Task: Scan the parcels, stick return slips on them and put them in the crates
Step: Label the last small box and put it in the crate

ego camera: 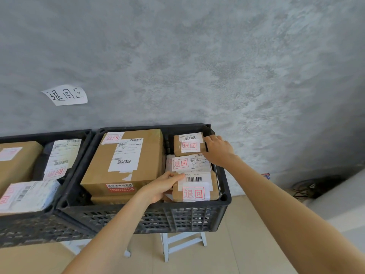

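Note:
A black slatted crate (177, 218) on a stand holds a large brown parcel (98, 165) on its left side and three small parcels in a row on its right. All carry white return slips with red print. My left hand (162, 186) grips the left edge of the nearest small parcel (214, 191). My right hand (218, 148) holds the right edge of the farthest small parcel (177, 149). Between them lies a flat white parcel (189, 164).
A second black crate (35, 230) at the left holds several slipped parcels. A handwritten paper sign (66, 94) is stuck on the grey wall. White stool legs (183, 244) stand under the crates. Dark cables (310, 187) lie on the floor at the right.

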A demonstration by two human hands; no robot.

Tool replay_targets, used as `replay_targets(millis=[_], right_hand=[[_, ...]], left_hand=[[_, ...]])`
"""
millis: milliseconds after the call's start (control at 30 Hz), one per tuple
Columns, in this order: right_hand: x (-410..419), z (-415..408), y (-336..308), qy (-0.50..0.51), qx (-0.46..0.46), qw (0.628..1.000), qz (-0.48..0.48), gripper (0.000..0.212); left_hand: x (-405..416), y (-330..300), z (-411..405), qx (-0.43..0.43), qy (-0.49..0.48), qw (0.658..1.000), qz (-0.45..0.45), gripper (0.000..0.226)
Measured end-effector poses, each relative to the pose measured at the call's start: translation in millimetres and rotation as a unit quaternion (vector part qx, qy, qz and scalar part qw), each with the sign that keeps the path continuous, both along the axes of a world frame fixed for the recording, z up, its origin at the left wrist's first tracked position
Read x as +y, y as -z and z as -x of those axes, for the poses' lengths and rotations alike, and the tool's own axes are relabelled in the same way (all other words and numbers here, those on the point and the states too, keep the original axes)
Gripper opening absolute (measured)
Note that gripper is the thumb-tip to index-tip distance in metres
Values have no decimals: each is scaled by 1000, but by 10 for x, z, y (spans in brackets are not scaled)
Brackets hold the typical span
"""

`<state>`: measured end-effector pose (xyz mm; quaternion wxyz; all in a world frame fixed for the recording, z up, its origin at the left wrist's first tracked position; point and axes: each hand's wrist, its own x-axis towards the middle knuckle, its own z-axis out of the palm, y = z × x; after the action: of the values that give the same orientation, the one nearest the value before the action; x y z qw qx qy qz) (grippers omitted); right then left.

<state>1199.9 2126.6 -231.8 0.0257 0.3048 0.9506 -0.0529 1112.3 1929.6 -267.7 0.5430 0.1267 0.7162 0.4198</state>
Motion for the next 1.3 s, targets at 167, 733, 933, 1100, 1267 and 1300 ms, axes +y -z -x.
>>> replay_targets(millis=[167,733,933,1100,1267,1300], right_hand=[[-27,-27,81,-17,-22,1000,14,40],[-78,322,579,-37,-83,967,236,45],[-55,327,600,-26,-87,964,248,47],[-16,284,602,-27,-101,961,256,51],[-12,328,455,-28,-113,959,259,47],[-7,346,384,-29,-110,962,248,45]], left_hand=[[65,-80,-46,14,18,1000,14,44],[44,91,37,8,5,1000,-14,49],[52,118,42,14,19,1000,-15,43],[75,140,19,18,16,1000,-18,53],[78,81,79,21,-17,999,-41,52],[97,42,95,21,-21,998,-46,52]])
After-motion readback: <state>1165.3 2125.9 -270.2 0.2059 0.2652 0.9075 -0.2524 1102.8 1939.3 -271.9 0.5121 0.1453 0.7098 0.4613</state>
